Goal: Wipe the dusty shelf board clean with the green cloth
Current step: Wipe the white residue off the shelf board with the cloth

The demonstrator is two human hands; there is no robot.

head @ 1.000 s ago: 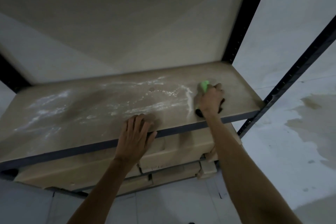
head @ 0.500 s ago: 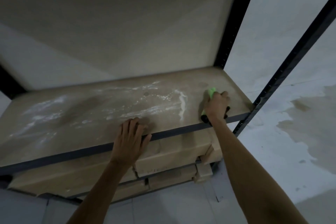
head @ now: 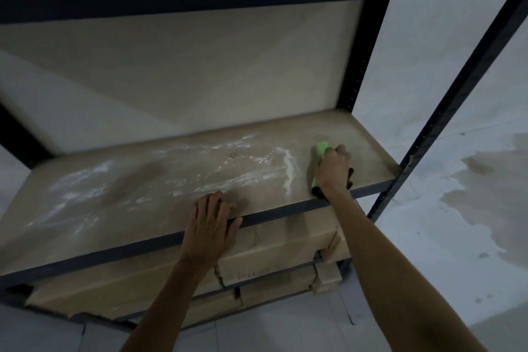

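Shelf board (green cloth farther back)

Dim light fills the room. Dark slotted metal shelf uprights stand against a pale plastered wall. The pale grey floor carries a brownish damp stain (irregular, blotchy). Flat beige cardboard boxes lie stacked beneath.
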